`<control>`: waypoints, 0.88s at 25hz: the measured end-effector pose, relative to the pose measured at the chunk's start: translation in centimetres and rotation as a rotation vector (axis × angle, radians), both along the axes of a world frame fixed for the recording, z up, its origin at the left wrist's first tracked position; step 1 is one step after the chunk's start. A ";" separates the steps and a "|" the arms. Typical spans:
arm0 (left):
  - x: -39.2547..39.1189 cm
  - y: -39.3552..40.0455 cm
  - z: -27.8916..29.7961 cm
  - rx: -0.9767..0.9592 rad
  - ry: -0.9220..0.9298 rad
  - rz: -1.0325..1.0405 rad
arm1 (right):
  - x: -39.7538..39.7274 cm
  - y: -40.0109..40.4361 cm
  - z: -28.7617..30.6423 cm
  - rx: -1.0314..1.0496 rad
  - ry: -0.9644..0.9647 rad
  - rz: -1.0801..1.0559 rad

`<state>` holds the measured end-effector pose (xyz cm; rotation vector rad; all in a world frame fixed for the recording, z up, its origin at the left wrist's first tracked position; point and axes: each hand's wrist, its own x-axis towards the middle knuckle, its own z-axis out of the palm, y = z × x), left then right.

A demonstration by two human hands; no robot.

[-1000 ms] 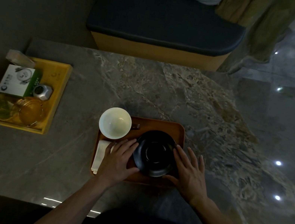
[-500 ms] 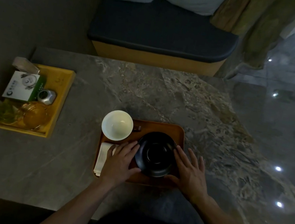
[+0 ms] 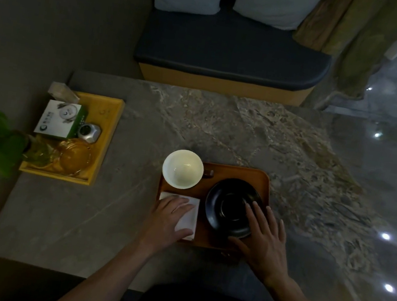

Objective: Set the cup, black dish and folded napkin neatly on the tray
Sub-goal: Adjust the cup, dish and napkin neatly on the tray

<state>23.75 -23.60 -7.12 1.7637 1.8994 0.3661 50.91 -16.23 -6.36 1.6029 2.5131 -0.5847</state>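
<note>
Left hand (image 3: 169, 218) has slid off the black dish (image 3: 231, 206) onto the folded napkin (image 3: 189, 219), fingers flat and together, at the tray's (image 3: 241, 173) seven o'clock. Right hand (image 3: 262, 238), fingers spread, steadies the dish at four (cup (image 3: 182, 168) at ten). Only squaring-up seems left.

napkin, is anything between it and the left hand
Nothing visible: the left hand lies flat on the folded napkin at the tray's near-left corner. The cup stands behind it, the black dish to its right.
</note>
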 end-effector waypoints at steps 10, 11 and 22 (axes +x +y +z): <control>-6.6 -3.4 -0.7 -0.101 0.092 -0.099 | -6.5 -3.4 -0.1 0.050 0.003 0.235; -6.8 -3.3 -0.7 -0.108 0.091 -0.113 | -6.8 -3.5 -0.1 0.040 -0.014 0.257; -8.8 -1.1 -0.7 -0.175 0.200 -0.296 | -10.1 -2.0 -0.9 -0.004 -0.119 0.356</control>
